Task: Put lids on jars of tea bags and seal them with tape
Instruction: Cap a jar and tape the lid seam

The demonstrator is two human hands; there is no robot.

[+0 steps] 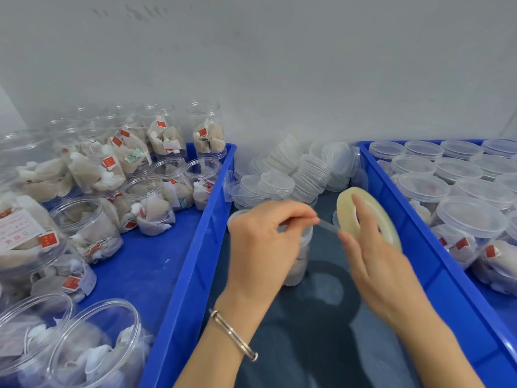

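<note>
— Hands? What do they hold?
— Left hand (263,242) pinches the tape end over the jar (299,256). Right hand (375,253) holds the tape roll (363,214).
— Where's the jar?
— Between two blue bins (195,247).

Head view. A lidded jar (300,256) stands between two blue trays. The left hand (261,242) pinches the tape's free end above the jar; the right hand (375,256), right of the jar, holds the tape roll (366,217). Loose lids (282,175) lie piled behind the jar.
</note>
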